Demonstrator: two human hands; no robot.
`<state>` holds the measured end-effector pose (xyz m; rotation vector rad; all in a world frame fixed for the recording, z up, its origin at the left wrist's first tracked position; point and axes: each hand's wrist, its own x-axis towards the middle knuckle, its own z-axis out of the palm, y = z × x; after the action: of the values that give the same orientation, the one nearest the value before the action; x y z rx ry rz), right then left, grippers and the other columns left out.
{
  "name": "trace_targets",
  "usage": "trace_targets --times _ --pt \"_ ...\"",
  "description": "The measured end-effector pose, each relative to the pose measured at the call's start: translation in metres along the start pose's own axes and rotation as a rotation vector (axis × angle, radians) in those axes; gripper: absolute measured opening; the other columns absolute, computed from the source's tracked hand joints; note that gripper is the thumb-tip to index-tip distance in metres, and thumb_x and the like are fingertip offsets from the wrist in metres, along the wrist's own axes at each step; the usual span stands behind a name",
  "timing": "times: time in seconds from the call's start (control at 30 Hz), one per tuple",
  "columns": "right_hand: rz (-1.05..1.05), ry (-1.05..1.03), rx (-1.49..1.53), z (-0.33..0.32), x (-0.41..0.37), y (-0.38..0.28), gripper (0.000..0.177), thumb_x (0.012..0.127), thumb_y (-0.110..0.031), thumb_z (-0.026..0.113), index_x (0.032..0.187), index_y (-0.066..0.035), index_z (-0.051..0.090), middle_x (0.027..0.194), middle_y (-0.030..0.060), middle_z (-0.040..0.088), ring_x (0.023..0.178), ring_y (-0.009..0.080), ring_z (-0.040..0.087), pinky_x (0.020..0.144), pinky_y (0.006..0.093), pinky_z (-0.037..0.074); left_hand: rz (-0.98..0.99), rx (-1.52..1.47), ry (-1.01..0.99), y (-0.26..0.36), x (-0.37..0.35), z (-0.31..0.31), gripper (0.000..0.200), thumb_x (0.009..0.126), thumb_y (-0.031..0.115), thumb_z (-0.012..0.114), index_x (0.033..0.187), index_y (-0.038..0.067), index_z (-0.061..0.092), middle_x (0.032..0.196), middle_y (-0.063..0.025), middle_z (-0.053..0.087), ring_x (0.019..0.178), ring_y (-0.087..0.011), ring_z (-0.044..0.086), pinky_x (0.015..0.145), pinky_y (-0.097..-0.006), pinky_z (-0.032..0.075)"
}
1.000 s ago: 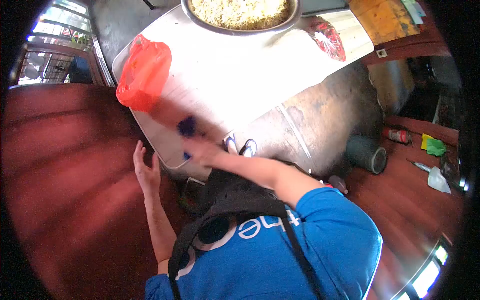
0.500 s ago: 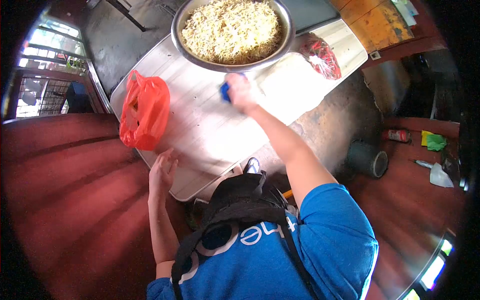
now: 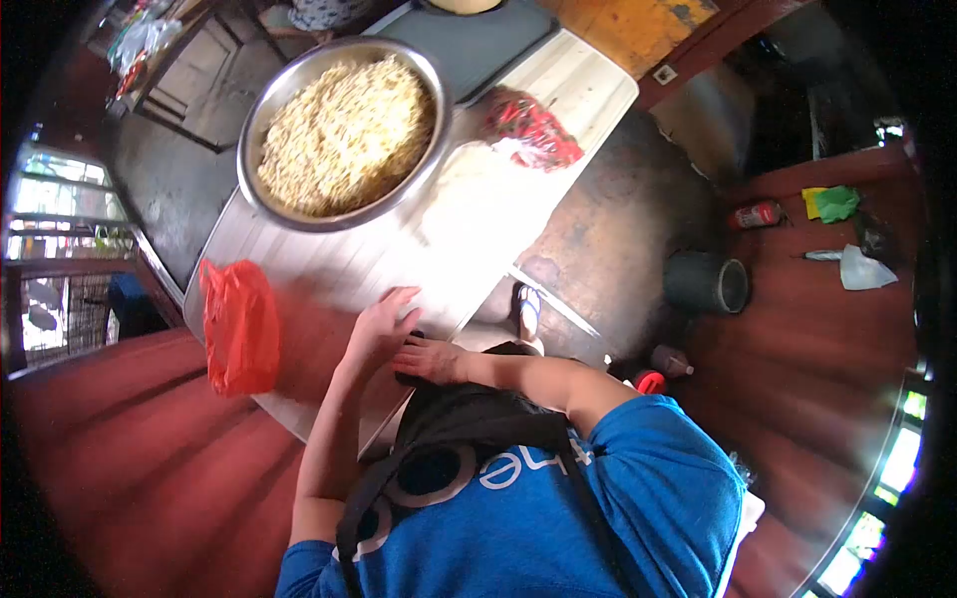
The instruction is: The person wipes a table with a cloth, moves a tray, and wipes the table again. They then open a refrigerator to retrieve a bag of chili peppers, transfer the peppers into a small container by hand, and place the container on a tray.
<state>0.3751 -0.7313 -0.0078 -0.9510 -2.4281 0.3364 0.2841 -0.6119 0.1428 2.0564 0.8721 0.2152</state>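
My left hand (image 3: 384, 326) is at the near edge of the white table (image 3: 324, 257), its fingers apart and holding nothing. Right beside it, my right hand (image 3: 435, 361) presses down at the table edge in front of my apron. Something dark, apparently a bunched cloth (image 3: 407, 380), shows under and around its fingers, mostly hidden. To the left of both hands stands a red plastic bag (image 3: 239, 329). Farther back on the table is a large steel bowl (image 3: 442, 149) full of pale, noodle-like strands (image 3: 349, 135).
A clear bag of red chillies (image 3: 533, 130) lies at the table's far right, near a dark tray (image 3: 478, 40). On the floor side are a dark bucket (image 3: 706, 282) and a red can (image 3: 756, 214). A red wall or bench (image 3: 130, 439) runs along the left.
My right hand has come back from beside the bowl to the near edge, next to my left hand. The view has turned, so the bowl and red bag appear lower and farther left.
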Motion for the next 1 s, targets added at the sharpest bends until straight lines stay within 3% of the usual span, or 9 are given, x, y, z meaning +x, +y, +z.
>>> trace_targets --times 0.1,0.37,0.47,0.63,0.7,0.77,0.8,0.97,1.0 --pt "0.179 -0.121 0.006 -0.034 -0.045 0.030 0.042 0.082 -0.014 0.047 0.123 -0.009 0.051 0.125 0.0062 0.052 0.121 0.0214 0.046 0.107 0.0398 0.030 0.237 0.063 0.045 0.023 0.080 0.028 0.031 0.083 0.016 0.063 0.112 0.005 0.058 0.113 -0.0184 0.059 0.103 -0.0336 0.058 0.086 -0.0384 0.048" --pt "0.320 0.067 0.074 -0.151 -0.201 0.147 0.030 0.083 -0.009 0.050 0.112 -0.003 0.056 0.116 0.0105 0.054 0.113 0.0266 0.049 0.099 0.0380 0.037 0.082 0.213 0.369 0.096 0.285 0.117 0.050 0.078 0.016 0.065 0.124 0.010 0.044 0.104 -0.0213 0.056 0.093 -0.0393 0.057 0.079 -0.0466 0.048" --pt "0.671 0.263 0.234 -0.211 -0.261 0.201 0.031 0.080 -0.003 0.052 0.111 -0.001 0.055 0.116 0.0153 0.054 0.112 0.0326 0.049 0.098 0.0418 0.039 -0.027 0.249 0.369 0.086 0.324 0.122 0.028 0.073 0.009 0.065 0.098 0.008 0.052 0.092 -0.0159 0.059 0.085 -0.0386 0.059 0.074 -0.0449 0.048" --pt "0.758 0.530 0.189 -0.302 -0.246 0.256 0.040 0.072 0.010 0.050 0.111 -0.001 0.053 0.116 0.0203 0.050 0.109 0.0372 0.049 0.098 0.0409 0.038 -0.110 0.038 0.522 0.153 0.293 0.083 0.020 0.073 0.003 0.066 0.092 0.002 0.060 0.081 -0.0127 0.059 0.075 -0.0249 0.061 0.068 -0.0319 0.047" --pt "0.506 0.474 0.308 -0.296 -0.224 0.267 0.041 0.071 0.008 0.052 0.111 -0.001 0.052 0.118 0.0195 0.049 0.111 0.0380 0.048 0.098 0.0419 0.038 -0.203 0.132 0.595 0.185 0.261 0.074 0.019 0.074 0.002 0.069 0.091 0.000 0.061 0.082 -0.0096 0.060 0.076 -0.0182 0.060 0.069 -0.0271 0.047" --pt "0.395 0.358 0.415 -0.271 -0.213 0.284 0.036 0.072 -0.005 0.059 0.107 0.001 0.052 0.124 0.0236 0.046 0.119 0.0376 0.044 0.104 0.0485 0.032 -0.119 -0.477 0.902 0.159 0.220 0.077 0.021 0.075 0.000 0.070 0.093 0.000 0.061 0.087 -0.0053 0.062 0.081 -0.0148 0.059 0.075 -0.0252 0.048" --pt "0.388 0.217 0.332 -0.254 -0.207 0.294 0.042 0.071 -0.008 0.061 0.110 0.003 0.051 0.125 0.0252 0.045 0.120 0.0399 0.042 0.104 0.0488 0.032 -0.294 -0.101 0.868 0.179 0.194 0.056 0.025 0.076 -0.002 0.069 0.099 0.000 0.060 0.093 -0.0026 0.060 0.088 -0.0133 0.056 0.080 -0.0262 0.048" --pt "0.359 -0.018 0.030 -0.215 -0.183 0.309 0.046 0.075 -0.010 0.060 0.118 0.002 0.049 0.139 0.0218 0.037 0.129 0.0365 0.036 0.111 0.0474 0.023 -0.569 -0.218 0.798 0.211 0.080 -0.010 0.020 0.073 -0.008 0.065 0.086 0.004 0.056 0.086 0.0006 0.055 0.082 -0.0075 0.050 0.076 -0.0224 0.042" --pt "0.458 -0.148 0.213 -0.251 -0.177 0.314 0.045 0.081 -0.008 0.051 0.125 -0.001 0.047 0.142 0.0194 0.036 0.131 0.0352 0.035 0.112 0.0439 0.024 -0.547 -0.251 0.727 0.212 0.068 -0.017 0.019 0.075 -0.011 0.062 0.085 0.003 0.055 0.084 0.0020 0.053 0.080 -0.0064 0.049 0.074 -0.0209 0.041"
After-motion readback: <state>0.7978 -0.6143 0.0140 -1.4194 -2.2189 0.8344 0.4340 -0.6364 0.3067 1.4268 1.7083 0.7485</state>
